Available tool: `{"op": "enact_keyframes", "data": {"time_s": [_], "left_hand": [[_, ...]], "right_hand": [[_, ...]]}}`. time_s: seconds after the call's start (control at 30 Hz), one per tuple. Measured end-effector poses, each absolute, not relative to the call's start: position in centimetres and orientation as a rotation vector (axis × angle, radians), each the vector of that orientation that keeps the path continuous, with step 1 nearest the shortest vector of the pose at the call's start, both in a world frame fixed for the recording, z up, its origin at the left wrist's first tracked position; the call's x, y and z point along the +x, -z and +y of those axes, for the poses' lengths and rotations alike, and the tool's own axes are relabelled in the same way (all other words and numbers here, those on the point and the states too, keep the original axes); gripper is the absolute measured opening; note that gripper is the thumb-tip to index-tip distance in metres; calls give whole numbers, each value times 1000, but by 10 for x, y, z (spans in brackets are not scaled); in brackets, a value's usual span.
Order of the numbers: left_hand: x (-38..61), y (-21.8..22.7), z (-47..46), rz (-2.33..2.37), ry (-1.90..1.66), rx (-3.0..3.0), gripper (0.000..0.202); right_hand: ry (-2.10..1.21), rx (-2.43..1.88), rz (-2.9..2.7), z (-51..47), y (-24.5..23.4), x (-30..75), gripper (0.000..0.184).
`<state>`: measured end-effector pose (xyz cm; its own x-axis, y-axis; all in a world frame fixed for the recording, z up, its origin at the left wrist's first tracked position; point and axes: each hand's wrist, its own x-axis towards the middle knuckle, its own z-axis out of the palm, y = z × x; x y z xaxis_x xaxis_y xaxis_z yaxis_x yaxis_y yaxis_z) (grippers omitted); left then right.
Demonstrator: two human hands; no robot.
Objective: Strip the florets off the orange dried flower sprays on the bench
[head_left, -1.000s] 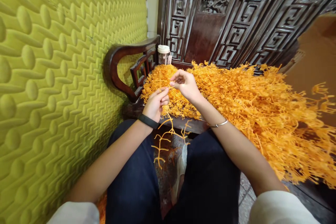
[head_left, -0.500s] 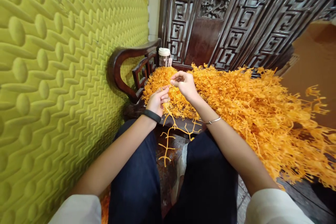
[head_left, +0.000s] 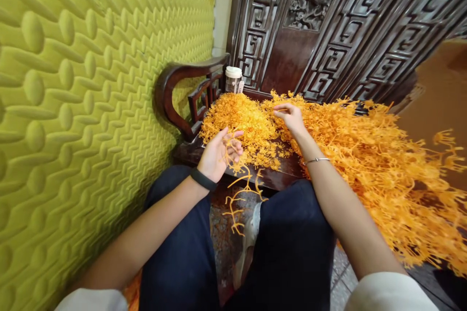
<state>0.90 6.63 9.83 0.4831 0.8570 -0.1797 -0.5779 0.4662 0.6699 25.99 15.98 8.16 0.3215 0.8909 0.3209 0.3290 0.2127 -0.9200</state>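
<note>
My left hand (head_left: pixel 220 151) is held palm up over the bench's front edge, fingers loosely curled round a branched orange plastic sprue (head_left: pixel 239 192) that dangles down between my knees. My right hand (head_left: pixel 291 116) reaches out over the big heap of orange plastic branches (head_left: pixel 368 155), fingers pinched together at its surface; what they grip is too small to make out. A smaller, finer orange pile (head_left: pixel 242 121) lies between the two hands on the dark wooden bench (head_left: pixel 175 95).
A small jar with a white lid (head_left: pixel 233 79) stands at the bench's back left corner by the armrest. A yellow-green padded wall (head_left: pixel 91 82) runs along the left. Carved dark wood panels (head_left: pixel 328 24) back the bench. My dark-trousered legs and a shoe are below.
My hands have come apart: the right one moved away to the right onto the big heap, the left one turned palm up and keeps the dangling sprue.
</note>
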Motion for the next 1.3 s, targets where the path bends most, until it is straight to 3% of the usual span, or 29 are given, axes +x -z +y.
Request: {"op": "enact_keyframes", "data": {"time_s": [0.2, 0.4, 0.6, 1.3], "left_hand": [[11, -98, 65, 495, -972, 559, 35], [7, -101, 67, 478, -1042, 531, 34], [7, -100, 68, 537, -1086, 540, 33], [10, -97, 70, 641, -991, 552, 30]], "right_hand": [[-870, -1268, -1394, 155, -80, 251, 26], [-1420, -1036, -1779, 123, -103, 219, 28], [-1681, -813, -2082, 102, -118, 183, 28], [-1539, -922, -2029, 95, -114, 171, 8]]}}
